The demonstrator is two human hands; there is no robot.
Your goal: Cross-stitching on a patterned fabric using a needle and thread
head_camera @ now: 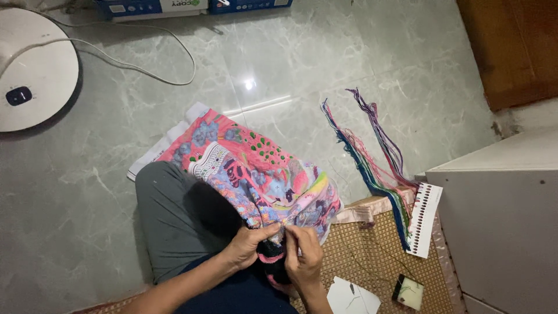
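Observation:
A colourful embroidery cloth [256, 174], mostly pink with blue, green and yellow patches, lies over my lap and spreads onto the floor. My left hand [247, 244] grips the near edge of the cloth. My right hand [303, 256] is pinched shut right beside it, fingers at the cloth's edge; a needle may be between them, but it is too small to tell. A dark part of the cloth sits between the two hands.
Bundles of coloured threads [372, 157] hang from a white thread card [424, 218] on a woven mat [378, 256]. A small white pad [410, 292] and paper [351, 299] lie near. A grey cabinet [500, 221] stands right, a round white fan base [35, 70] with cable far left.

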